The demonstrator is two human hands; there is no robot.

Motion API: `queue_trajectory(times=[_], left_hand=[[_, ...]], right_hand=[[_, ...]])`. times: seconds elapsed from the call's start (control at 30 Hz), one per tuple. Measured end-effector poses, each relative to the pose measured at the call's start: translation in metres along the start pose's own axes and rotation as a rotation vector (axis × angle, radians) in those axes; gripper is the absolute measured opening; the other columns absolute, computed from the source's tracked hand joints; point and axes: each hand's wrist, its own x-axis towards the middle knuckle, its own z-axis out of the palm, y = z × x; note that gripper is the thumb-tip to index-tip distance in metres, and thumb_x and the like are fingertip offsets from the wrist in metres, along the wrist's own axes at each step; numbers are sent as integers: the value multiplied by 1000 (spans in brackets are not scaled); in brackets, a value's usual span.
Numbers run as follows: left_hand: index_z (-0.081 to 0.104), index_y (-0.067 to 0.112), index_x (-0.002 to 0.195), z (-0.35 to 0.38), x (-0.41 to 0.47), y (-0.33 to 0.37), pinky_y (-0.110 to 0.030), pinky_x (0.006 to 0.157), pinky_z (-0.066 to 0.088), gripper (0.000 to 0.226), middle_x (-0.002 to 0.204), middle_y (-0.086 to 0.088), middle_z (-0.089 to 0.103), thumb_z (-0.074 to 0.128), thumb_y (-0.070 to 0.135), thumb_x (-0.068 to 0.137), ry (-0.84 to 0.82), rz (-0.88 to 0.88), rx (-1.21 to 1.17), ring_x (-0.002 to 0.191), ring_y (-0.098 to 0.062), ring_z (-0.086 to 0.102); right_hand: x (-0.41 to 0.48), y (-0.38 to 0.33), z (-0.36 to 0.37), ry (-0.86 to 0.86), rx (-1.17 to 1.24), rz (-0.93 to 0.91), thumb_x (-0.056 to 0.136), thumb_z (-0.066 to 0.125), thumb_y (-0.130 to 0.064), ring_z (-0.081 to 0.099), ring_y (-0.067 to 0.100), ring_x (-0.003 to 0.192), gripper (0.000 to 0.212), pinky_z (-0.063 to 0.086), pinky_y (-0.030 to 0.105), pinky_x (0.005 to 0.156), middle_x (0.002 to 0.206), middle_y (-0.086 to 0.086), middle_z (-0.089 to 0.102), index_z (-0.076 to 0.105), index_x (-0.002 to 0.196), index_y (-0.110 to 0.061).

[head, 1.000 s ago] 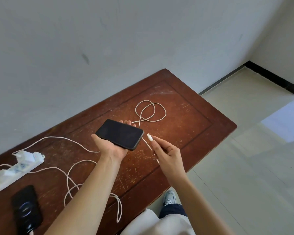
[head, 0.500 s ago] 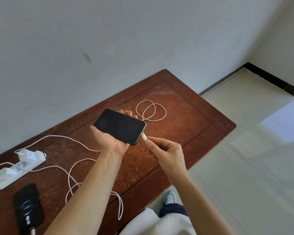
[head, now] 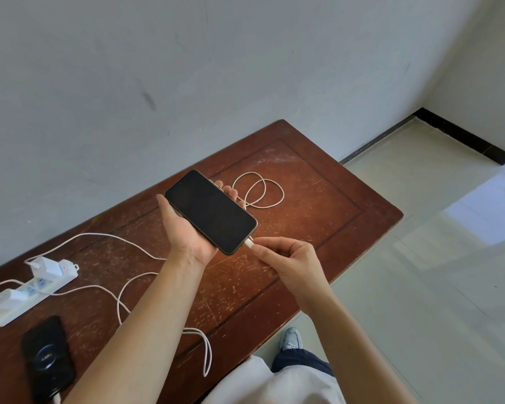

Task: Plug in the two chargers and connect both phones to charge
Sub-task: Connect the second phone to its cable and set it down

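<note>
My left hand (head: 187, 231) holds a black phone (head: 210, 211) with a dark screen, flat above the wooden table (head: 318, 205). My right hand (head: 286, 258) pinches the white cable plug (head: 249, 244), which touches the phone's bottom edge. That white cable (head: 260, 193) lies coiled on the table behind the phone. At the left a white power strip (head: 29, 290) carries two white chargers (head: 45, 268), (head: 8, 295). A second black phone (head: 47, 360) lies at the near left, screen lit with a charging ring, a cable at its lower end.
A grey wall runs along the table's far side. Loose white cable loops (head: 204, 351) reach the table's near edge. Pale floor tiles (head: 420, 258) lie to the right, and a shoe (head: 290, 338) shows below the table edge.
My left hand lifted the phone a little higher. My right hand brought the plug from a short gap up against the phone's bottom edge. The second phone's screen now shows a charging ring.
</note>
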Motion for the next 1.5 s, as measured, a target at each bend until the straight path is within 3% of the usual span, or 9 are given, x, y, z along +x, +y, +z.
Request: queue_trajectory(times=[0.1, 0.2, 0.37, 0.5, 0.77, 1.07, 1.27, 1.37, 1.5], left_hand=[[57, 10, 139, 3, -1, 2, -62, 106, 43, 102, 131, -20, 64, 69, 81, 66, -26, -2, 61, 127, -38, 59], [57, 12, 139, 4, -1, 1, -63, 104, 44, 105, 130, -19, 64, 71, 82, 62, -11, -7, 86, 126, -38, 60], [62, 12, 131, 3, 0, 1, -61, 103, 45, 93, 122, -17, 68, 54, 86, 76, -17, 2, 85, 120, -36, 63], [62, 13, 131, 4, -1, 2, -63, 103, 46, 93, 124, -16, 66, 51, 86, 75, 44, 6, 99, 120, -36, 64], [51, 17, 146, 1, -3, -5, -62, 101, 47, 100, 138, -17, 60, 43, 89, 76, 136, -10, 63, 128, -37, 60], [58, 18, 141, -3, -2, -3, -59, 101, 48, 94, 141, -15, 61, 41, 87, 80, 162, -42, 53, 129, -38, 60], [62, 17, 136, 0, -4, -3, -60, 102, 47, 94, 138, -16, 64, 46, 88, 77, 139, -78, 26, 129, -38, 60], [61, 16, 138, 5, -5, -5, -60, 98, 50, 98, 137, -17, 65, 45, 90, 75, 144, -100, 79, 126, -39, 62], [66, 18, 133, 12, -5, -7, -57, 95, 53, 95, 135, -17, 67, 38, 90, 78, 158, -102, 188, 123, -38, 65]], right_hand=[[-2, -1, 0, 6, 94, 24, 74, 86, -32, 77, 25, 83, 19, 59, 25, 66, 87, 7, 80, 79, 91, -32], [-2, 1, 1, 34, 156, 28, 71, 88, -29, 76, 25, 80, 14, 59, 24, 62, 88, 13, 79, 76, 78, -29], [1, 8, 3, 43, 177, 1, 78, 87, -16, 76, 23, 76, 28, 59, 24, 61, 86, 18, 78, 63, 64, -23], [3, 10, 5, 44, 189, -12, 79, 85, -11, 77, 20, 74, 35, 58, 20, 60, 84, 15, 79, 56, 62, -19], [5, 13, 7, 53, 166, -14, 76, 88, -19, 76, 23, 74, 46, 59, 23, 66, 84, 23, 77, 51, 51, -30], [7, 14, 0, -37, 119, 7, 79, 86, -21, 76, 19, 72, 31, 60, 24, 64, 79, 12, 77, 56, 72, -17], [14, 5, -9, -41, 110, 67, 77, 78, -46, 75, 16, 79, 42, 60, 24, 70, 93, 4, 80, 71, 107, -17], [17, 6, -6, -39, 101, 95, 93, 67, -40, 73, 13, 78, 26, 58, 20, 68, 95, 2, 80, 76, 108, -21], [18, 11, -6, -66, 157, 162, 97, 62, -38, 69, 9, 71, 28, 56, 19, 65, 88, 6, 78, 82, 96, -18]])
